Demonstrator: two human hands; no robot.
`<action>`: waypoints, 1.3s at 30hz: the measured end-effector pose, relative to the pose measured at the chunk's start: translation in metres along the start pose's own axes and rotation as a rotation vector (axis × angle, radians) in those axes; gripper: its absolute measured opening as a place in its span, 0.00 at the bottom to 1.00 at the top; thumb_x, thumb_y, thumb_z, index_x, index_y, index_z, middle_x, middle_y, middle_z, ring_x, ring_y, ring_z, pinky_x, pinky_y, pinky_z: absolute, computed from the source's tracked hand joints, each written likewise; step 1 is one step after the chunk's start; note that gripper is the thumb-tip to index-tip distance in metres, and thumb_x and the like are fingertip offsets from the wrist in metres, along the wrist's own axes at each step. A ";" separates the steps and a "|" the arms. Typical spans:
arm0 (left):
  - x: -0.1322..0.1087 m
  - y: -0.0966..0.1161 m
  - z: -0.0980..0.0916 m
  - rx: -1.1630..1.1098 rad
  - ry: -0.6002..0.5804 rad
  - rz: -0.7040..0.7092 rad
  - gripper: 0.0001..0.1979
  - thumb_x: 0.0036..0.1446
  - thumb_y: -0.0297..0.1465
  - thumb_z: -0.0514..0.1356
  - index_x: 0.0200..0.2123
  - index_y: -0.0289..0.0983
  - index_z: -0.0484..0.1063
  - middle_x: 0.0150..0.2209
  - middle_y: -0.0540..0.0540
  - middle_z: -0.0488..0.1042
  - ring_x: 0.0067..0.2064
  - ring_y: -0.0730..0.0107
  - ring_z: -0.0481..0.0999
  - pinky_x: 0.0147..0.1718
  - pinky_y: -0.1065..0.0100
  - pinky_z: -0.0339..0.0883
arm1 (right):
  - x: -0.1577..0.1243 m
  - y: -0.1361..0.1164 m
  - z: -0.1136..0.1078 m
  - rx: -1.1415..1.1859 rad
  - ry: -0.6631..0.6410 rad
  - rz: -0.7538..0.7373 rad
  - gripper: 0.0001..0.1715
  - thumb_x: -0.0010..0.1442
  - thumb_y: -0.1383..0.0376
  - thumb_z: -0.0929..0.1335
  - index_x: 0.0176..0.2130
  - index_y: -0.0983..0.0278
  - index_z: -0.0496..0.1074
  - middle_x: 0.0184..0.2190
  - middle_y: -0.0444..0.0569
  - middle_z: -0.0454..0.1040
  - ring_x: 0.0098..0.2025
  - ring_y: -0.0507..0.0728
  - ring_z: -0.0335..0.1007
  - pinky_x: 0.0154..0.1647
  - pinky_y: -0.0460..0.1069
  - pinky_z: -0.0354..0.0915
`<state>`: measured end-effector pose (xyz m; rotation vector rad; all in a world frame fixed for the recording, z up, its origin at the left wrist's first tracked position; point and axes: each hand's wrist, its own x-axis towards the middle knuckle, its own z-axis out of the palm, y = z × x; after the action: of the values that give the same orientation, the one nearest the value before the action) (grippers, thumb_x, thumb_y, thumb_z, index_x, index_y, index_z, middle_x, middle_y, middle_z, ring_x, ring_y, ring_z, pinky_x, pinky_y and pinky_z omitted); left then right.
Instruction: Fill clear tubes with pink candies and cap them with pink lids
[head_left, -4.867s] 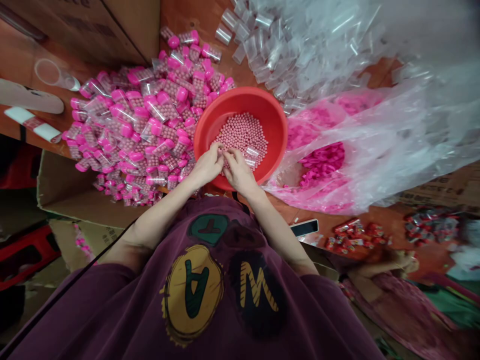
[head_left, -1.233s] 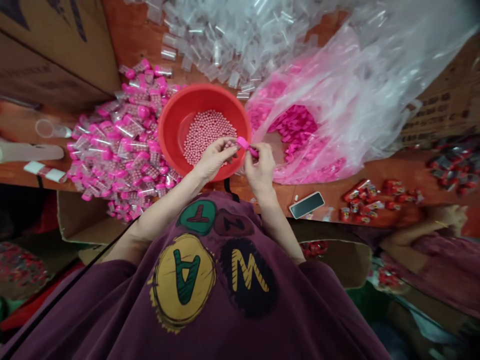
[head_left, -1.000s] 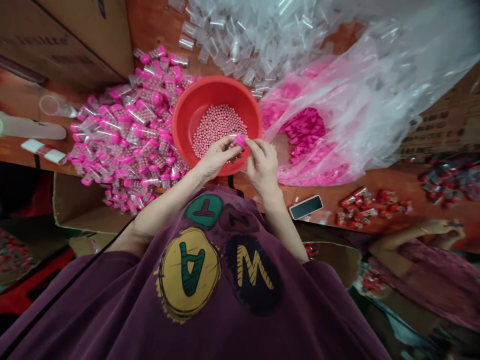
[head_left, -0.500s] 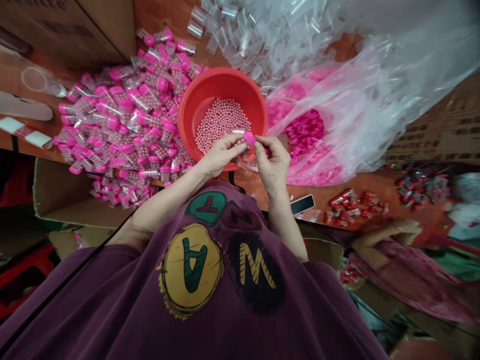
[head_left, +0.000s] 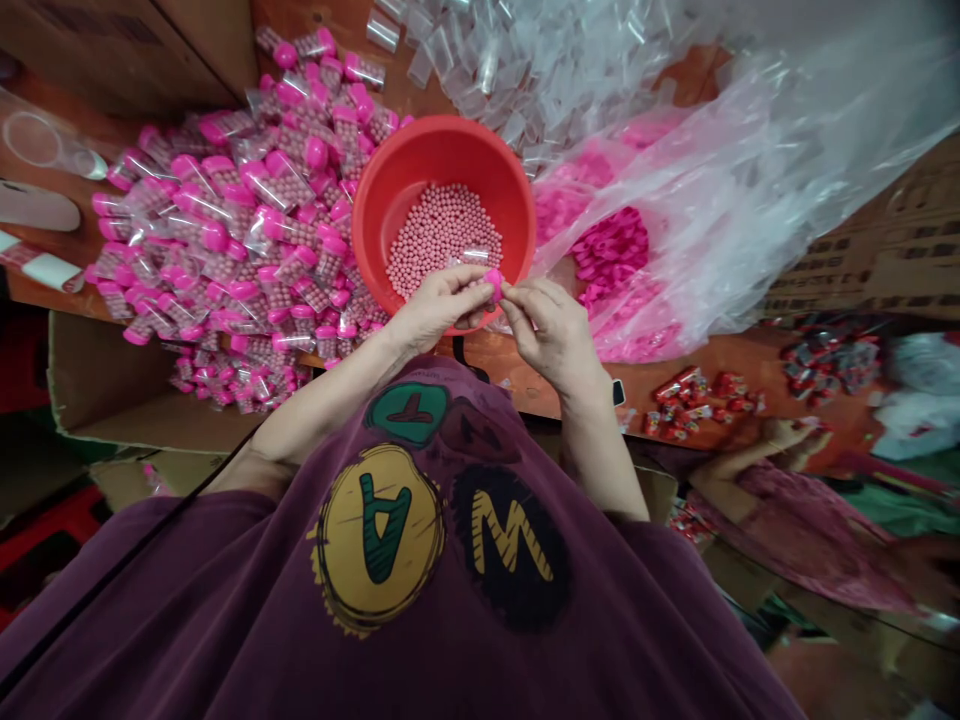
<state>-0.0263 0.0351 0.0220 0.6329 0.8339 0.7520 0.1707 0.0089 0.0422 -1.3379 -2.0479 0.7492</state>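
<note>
Over the near rim of a red bowl (head_left: pixel 367 225), my left hand (head_left: pixel 435 303) grips a small clear bottle (head_left: pixel 475 257) with a bright pink cap (head_left: pixel 493 284). Its fingers cover most of the bottle, so its contents cannot be made out. My right hand (head_left: pixel 553 328) meets it from the right, thumb and fingertips pinched at the edge of the cap. Loose pink beads (head_left: pixel 442 235) cover the bottom of the bowl. A large heap of pink-capped bottles filled with beads (head_left: pixel 255 215) lies left of the bowl.
Empty clear bottles (head_left: pixel 495 70) are heaped behind the bowl. To the right, a plastic bag (head_left: pixel 720 220) holds pink caps (head_left: pixel 611 250). Small red packs (head_left: pixel 686 400) lie near the table edge, beside a co-worker's arm (head_left: pixel 739 460). An open carton (head_left: pixel 127 405) stands below the bottle heap.
My right hand has turned, and its wrist has moved right, now covering most of the phone on the table. The fingertips stay at the cap. The view has shifted slightly.
</note>
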 end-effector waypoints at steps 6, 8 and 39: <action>-0.004 -0.001 -0.003 0.029 -0.176 -0.118 0.21 0.54 0.47 0.76 0.35 0.35 0.80 0.25 0.50 0.72 0.23 0.81 0.67 0.21 0.75 0.54 | 0.022 0.000 0.043 0.564 0.343 0.346 0.37 0.73 0.34 0.56 0.45 0.54 0.79 0.37 0.47 0.80 0.38 0.57 0.78 0.44 0.55 0.77; -0.006 0.001 -0.001 0.024 -0.164 -0.131 0.21 0.54 0.46 0.77 0.35 0.34 0.80 0.26 0.50 0.73 0.23 0.81 0.67 0.20 0.76 0.55 | 0.032 0.006 0.060 0.798 0.398 0.500 0.44 0.69 0.29 0.52 0.44 0.56 0.77 0.34 0.47 0.78 0.34 0.56 0.76 0.40 0.54 0.77; -0.038 0.015 0.026 0.841 -0.095 0.238 0.04 0.62 0.24 0.60 0.36 0.34 0.76 0.29 0.50 0.75 0.30 0.72 0.71 0.32 0.68 0.63 | 0.030 -0.037 0.034 1.006 0.034 0.520 0.40 0.74 0.36 0.56 0.63 0.60 0.71 0.38 0.45 0.80 0.48 0.54 0.78 0.63 0.51 0.70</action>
<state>-0.0266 0.0086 0.0624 1.5267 0.9901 0.5547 0.1138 0.0193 0.0510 -1.1983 -0.9637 1.6621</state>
